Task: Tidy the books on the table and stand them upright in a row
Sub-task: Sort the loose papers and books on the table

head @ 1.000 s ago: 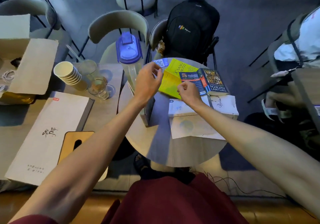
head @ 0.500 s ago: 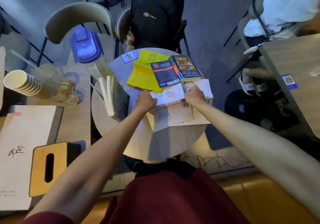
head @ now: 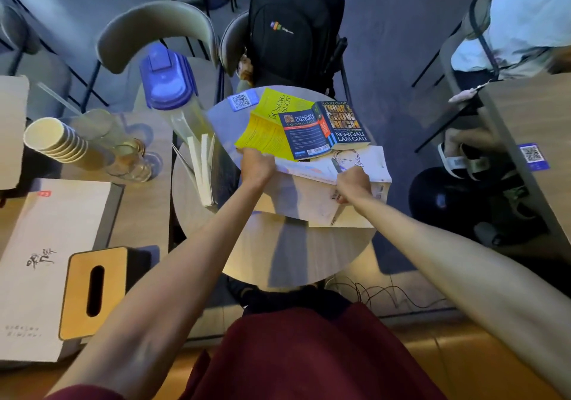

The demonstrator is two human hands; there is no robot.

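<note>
On the small round table a white book lies open, and both my hands grip it. My left hand holds its left edge, and my right hand curls round its right side. Behind it a yellow book lies open face down. A dark blue book lies open face down partly on top of the yellow one. At the table's left edge two or three thin white books stand upright, side by side.
A clear jug with a blue lid stands at the left of the round table. Stacked paper cups, glasses and a wooden tissue box sit on the left table. A black backpack rests on the far chair. A seated person is at right.
My left hand left the standing books and came down to the white book's left edge. My right hand moved from the blue book to the white book's right side. The camera shifted right.
</note>
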